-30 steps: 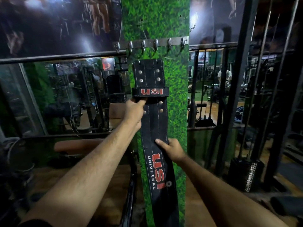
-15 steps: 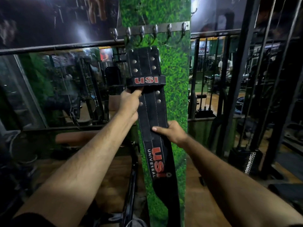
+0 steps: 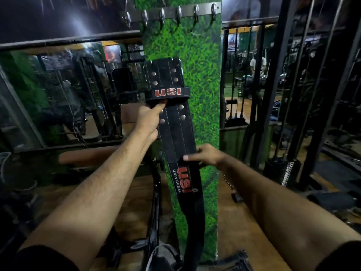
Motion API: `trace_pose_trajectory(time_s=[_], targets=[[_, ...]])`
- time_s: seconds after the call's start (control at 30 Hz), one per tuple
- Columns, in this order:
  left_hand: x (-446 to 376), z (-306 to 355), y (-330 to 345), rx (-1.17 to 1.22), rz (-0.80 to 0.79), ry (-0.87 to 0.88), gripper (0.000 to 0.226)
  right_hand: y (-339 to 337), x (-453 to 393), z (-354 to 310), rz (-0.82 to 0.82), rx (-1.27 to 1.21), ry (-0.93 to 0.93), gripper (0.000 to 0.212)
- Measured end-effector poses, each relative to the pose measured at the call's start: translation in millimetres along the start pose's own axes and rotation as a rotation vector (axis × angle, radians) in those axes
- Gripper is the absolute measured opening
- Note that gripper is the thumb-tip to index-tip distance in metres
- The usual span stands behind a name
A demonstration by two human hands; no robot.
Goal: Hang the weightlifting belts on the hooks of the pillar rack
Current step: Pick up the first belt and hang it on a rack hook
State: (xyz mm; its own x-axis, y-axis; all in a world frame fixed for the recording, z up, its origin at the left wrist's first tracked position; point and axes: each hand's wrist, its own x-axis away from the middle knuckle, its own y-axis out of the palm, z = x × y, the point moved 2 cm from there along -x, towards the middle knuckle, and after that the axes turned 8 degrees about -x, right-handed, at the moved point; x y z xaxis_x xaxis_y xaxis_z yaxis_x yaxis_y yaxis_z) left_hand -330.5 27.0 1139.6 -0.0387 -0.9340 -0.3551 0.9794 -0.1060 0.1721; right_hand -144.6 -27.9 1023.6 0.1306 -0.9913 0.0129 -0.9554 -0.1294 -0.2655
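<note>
A black leather weightlifting belt with red USI lettering stands upright in front of the grass-patterned pillar. My left hand grips it just under the USI loop, with a finger tucked into the loop. My right hand holds the belt lower down, thumb across its front, above the USI UNIVERSAL print. The belt's tail hangs down past my arms. A metal hook rack with several bare hooks runs across the pillar's top, well above the belt's upper end.
Glass panels with a black rail flank the pillar at left. Black machine uprights and a weight stack stand to the right. A padded bench and a black frame sit below left. A person stands far back at right.
The belt's top now sits farther below the hook rack than before, and the view has tilted. Both hands keep their hold on the belt.
</note>
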Motion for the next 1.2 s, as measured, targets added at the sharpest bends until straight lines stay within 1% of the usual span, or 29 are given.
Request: trace_pose_trajectory(time_s=[0.07, 0.13, 0.23, 0.27, 0.43, 0.53, 0.6, 0.63, 0.7, 0.73, 0.8, 0.87, 0.9, 0.93, 0.97, 1.03, 1.1, 1.13, 1.2], targets=[[1.5, -4.0, -3.2, -0.042, -0.011, 0.04, 0.023, -0.3, -0.2, -19.1, 0.039, -0.255, -0.078, 0.026], [6.1, -8.5, -3.5, -0.14, -0.04, 0.048, 0.037, -1.2, -1.9, -32.0, 0.077, -0.45, -0.145, 0.02], [11.5, -18.2, -5.4, -0.19, -0.113, 0.033, 0.035, -2.5, -6.5, -46.3, 0.178, -0.674, -0.227, 0.002], [12.2, -20.4, -7.8, -0.201, -0.131, 0.026, 0.034, -2.1, -8.7, -50.0, 0.206, -0.717, -0.239, 0.007], [8.0, -31.2, -19.8, -0.189, -0.229, 0.002, 0.035, 8.4, -10.2, -65.3, 0.249, -0.664, -0.234, 0.024], [7.3, -36.4, -26.5, -0.171, -0.299, -0.061, 0.039, 10.6, -9.5, -72.7, 0.211, -0.616, -0.212, 0.033], [9.2, -39.4, -27.3, -0.172, -0.339, -0.091, 0.041, 10.2, -12.1, -81.3, 0.235, -0.599, -0.184, 0.028], [10.8, -41.5, -26.1, -0.193, -0.374, -0.086, 0.04, 9.1, -14.3, -87.3, 0.294, -0.577, -0.179, 0.026], [16.2, -44.2, -21.5, -0.268, -0.476, -0.044, 0.042, 3.5, -20.0, -95.2, 0.43, -0.536, -0.209, 0.031], [17.1, -44.3, -20.0, -0.31, -0.536, -0.037, 0.047, -0.8, -22.8, -96.1, 0.473, -0.54, -0.233, 0.031], [14.5, -39.1, -19.8, -0.342, -0.684, -0.084, 0.061, -12.4, -26.3, -91.6, 0.495, -0.566, -0.235, 0.029], [2.3, -35.7, -20.5, -0.252, -0.811, -0.185, 0.073, -28.9, -26.8, -87.1, 0.475, -0.558, -0.247, 0.029], [-6.4, -34.1, -18.0, -0.189, -0.793, -0.232, 0.08, -38.0, -27.3, -86.1, 0.457, -0.541, -0.261, 0.029], [-16.0, -32.8, -12.7, -0.149, -0.733, -0.265, 0.085, -46.6, -27.6, -86.3, 0.434, -0.526, -0.278, 0.027], [-25.0, -32.2, -4.0, -0.141, -0.656, -0.278, 0.085, -53.7, -27.7, -87.6, 0.407, -0.498, -0.289, 0.022], [-37.4, -32.4, 21.2, -0.173, -0.483, -0.292, 0.073, -65.5, -28.3, -90.1, 0.344, -0.407, -0.299, 0.013], [-43.7, -30.6, 48.7, -0.193, -0.266, -0.328, 0.059, -77.7, -32.9, -90.0, 0.286, -0.342, -0.319, 0.01], [-46.1, -29.6, 61.8, -0.208, -0.184, -0.326, 0.051, -84.5, -34.5, -90.6, 0.265, -0.333, -0.341, 0.009], [-51.5, -28.1, 85.8, -0.207, -0.109, -0.285, 0.039, -101.4, -41.4, -92.3, 0.263, -0.344, -0.378, 0.014]])
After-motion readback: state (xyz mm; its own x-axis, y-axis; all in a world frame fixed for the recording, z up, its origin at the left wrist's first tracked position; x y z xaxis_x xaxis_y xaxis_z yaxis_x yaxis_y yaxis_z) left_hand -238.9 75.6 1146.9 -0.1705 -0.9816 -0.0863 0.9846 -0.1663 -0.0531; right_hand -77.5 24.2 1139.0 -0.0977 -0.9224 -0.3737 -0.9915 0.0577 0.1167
